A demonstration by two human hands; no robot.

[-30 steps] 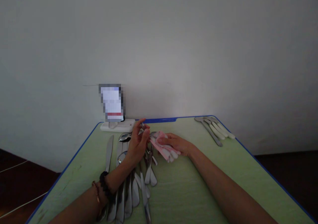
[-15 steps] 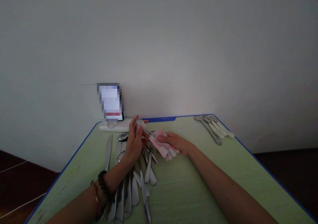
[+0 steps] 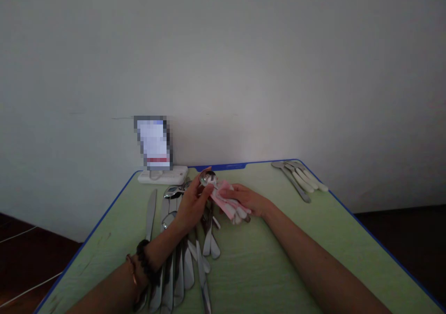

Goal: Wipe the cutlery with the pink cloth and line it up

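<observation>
My left hand (image 3: 193, 203) is closed on a metal spoon (image 3: 208, 179), holding it by the neck with the bowl up and facing me. My right hand (image 3: 248, 199) grips a pink and white cloth (image 3: 228, 204) wrapped around the spoon's handle. Both hands meet above a spread of knives and spoons (image 3: 188, 253) lying on the green table (image 3: 272, 267). A dark wristband and a bangle sit on my left wrist.
Several spoons with white handles (image 3: 300, 177) lie at the table's far right corner. A white stand with a blurred screen (image 3: 155, 156) rests at the back edge by the wall. The table has a blue rim; dark floor lies on both sides.
The spoon has turned so its bowl now shows above my left fingers. My left hand shifted slightly right, and the cloth in my right hand slid along the handle.
</observation>
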